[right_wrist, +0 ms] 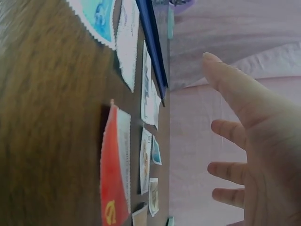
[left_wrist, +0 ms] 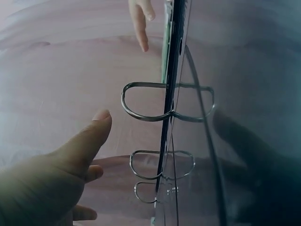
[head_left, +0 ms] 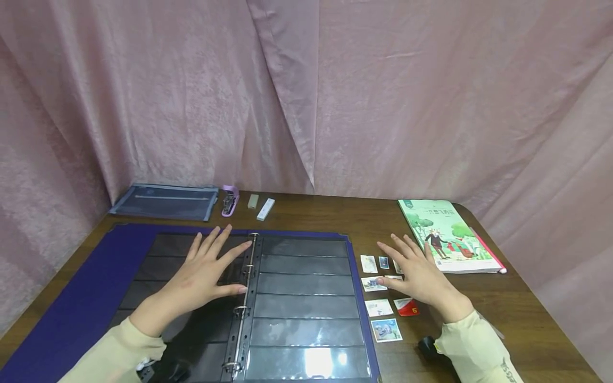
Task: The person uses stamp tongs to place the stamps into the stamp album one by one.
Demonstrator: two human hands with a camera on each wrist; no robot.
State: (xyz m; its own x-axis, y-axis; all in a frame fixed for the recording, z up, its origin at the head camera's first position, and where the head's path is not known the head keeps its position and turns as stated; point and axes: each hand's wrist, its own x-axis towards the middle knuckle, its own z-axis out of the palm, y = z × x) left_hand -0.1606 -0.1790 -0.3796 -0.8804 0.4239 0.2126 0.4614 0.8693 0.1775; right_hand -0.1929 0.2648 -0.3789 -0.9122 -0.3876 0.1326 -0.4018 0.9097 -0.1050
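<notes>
A dark blue ring binder (head_left: 129, 266) lies spread out, with clear-pocketed black pages (head_left: 306, 306) and metal rings (left_wrist: 146, 117). Over its left page hovers my left hand (head_left: 198, 279), fingers spread and holding nothing; its thumb and index tip are near the rings. Several postage stamps lie beside the binder's right edge, among them a blue one (head_left: 386, 330) and a red-and-white one (head_left: 407, 307). My right hand (head_left: 421, 276) is above the upper stamps, partly hiding some. In the right wrist view, this hand's fingers (right_wrist: 230, 172) are extended with nothing between them.
At the back left of the wooden table (head_left: 330, 213) lie a blue mesh pouch (head_left: 165, 203), a small purple stapler (head_left: 230, 201), a greyish block (head_left: 253, 201) and a white block (head_left: 265, 209). A green illustrated book (head_left: 445, 223) lies at right. Pink curtains (head_left: 383, 96) hang behind.
</notes>
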